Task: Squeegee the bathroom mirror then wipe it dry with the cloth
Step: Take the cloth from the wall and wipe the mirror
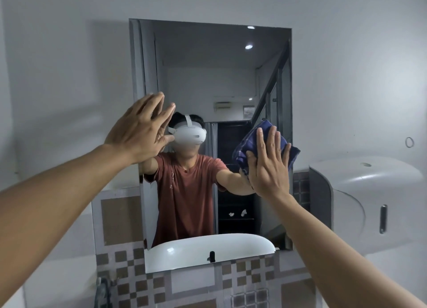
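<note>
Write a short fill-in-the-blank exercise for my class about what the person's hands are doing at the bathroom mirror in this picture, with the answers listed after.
1. The right hand presses a dark blue ____ flat against the glass.
2. The left hand lies open against the ____ edge of the mirror.
3. The left hand holds ____.
4. On the wall to the right of the mirror hangs a white ____.

Answers: cloth; left; nothing; dispenser
</note>
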`<state>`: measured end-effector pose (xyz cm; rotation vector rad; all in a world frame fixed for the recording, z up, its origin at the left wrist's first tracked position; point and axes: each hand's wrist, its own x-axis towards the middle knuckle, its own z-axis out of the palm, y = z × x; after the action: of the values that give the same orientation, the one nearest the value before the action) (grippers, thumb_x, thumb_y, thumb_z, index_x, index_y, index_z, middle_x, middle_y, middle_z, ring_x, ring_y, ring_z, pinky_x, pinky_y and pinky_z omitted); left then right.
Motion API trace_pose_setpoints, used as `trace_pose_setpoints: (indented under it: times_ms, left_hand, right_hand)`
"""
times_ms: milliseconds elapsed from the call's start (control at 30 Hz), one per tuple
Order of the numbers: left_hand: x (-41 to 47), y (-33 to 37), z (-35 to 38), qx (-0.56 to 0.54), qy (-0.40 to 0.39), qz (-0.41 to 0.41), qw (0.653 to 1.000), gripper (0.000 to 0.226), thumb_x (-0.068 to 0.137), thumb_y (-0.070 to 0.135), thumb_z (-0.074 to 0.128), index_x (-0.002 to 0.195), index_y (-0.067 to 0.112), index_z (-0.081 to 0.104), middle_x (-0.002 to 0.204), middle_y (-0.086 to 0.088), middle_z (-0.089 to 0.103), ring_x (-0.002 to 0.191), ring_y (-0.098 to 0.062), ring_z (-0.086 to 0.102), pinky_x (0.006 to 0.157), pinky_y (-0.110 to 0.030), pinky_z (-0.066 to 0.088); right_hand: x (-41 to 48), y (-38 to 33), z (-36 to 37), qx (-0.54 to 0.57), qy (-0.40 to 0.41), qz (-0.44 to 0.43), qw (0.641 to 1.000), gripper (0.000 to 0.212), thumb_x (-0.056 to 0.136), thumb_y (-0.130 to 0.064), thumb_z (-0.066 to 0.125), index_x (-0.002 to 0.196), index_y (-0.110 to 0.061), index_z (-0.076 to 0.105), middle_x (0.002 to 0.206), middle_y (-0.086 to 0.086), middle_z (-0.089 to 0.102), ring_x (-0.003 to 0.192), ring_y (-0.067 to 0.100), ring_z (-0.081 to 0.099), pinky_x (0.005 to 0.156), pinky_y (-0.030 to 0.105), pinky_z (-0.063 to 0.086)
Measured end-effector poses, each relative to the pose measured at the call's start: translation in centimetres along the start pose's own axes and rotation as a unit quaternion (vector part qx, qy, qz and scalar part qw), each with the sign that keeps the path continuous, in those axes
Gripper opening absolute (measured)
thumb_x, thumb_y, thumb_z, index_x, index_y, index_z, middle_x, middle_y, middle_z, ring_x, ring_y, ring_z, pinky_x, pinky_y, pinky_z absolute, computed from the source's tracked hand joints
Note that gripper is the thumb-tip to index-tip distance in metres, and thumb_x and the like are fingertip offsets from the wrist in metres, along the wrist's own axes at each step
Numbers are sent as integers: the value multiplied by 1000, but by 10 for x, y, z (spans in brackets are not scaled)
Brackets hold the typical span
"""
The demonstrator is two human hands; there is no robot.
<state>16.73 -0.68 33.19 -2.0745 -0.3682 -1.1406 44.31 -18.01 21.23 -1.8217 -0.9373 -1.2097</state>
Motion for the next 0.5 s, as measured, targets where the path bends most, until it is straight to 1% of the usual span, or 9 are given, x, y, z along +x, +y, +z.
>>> trace_pose_setpoints:
  times_ms: [67,167,267,367,433,500]
  left_hand:
    - [-1,-1,3,-2,-3,-1,1000,84,88,53,65,155,14,33,160,-21,27,148,-39,25,119,-51,30]
    - [-1,-1,4,-6,2,-4,1000,84,88,51,66,155,13,34,159,-22,28,148,-40,25,119,-52,30]
    - [-2,1,6,-10,5,-6,1000,83,88,50,66,155,13,33,160,-23,27,148,-40,23,120,-53,28]
    - [-3,1,7,-12,3,-8,1000,83,88,49,66,155,12,33,160,-22,27,148,-40,23,121,-52,27]
    - [-2,1,6,-12,-3,-9,1000,83,88,50,66,155,14,33,160,-21,27,149,-39,23,120,-53,28]
    - [-1,0,4,-12,-8,-10,1000,83,88,52,66,155,15,33,160,-20,27,149,-38,23,119,-53,30]
  right_hand:
    - [-6,5,0,12,-1,35,999,66,104,-49,18,162,-18,12,169,14,4,157,29,2,125,57,3]
    - [-19,7,3,17,-3,62,998,65,104,-48,19,162,-20,9,170,13,2,157,27,-2,125,56,2]
    - [-41,11,8,11,-17,69,997,65,105,-48,21,162,-22,5,170,11,-1,157,25,-5,125,56,2]
    - [-68,10,13,3,-37,68,997,67,105,-51,17,162,-22,1,170,10,-5,156,24,-9,125,57,0]
    - [-81,5,17,3,-41,69,997,68,104,-53,16,162,-21,1,169,11,-6,156,24,-10,124,58,-1]
    - [-87,-4,20,2,-42,65,997,70,103,-56,16,162,-20,3,169,13,-4,156,26,-8,123,61,2]
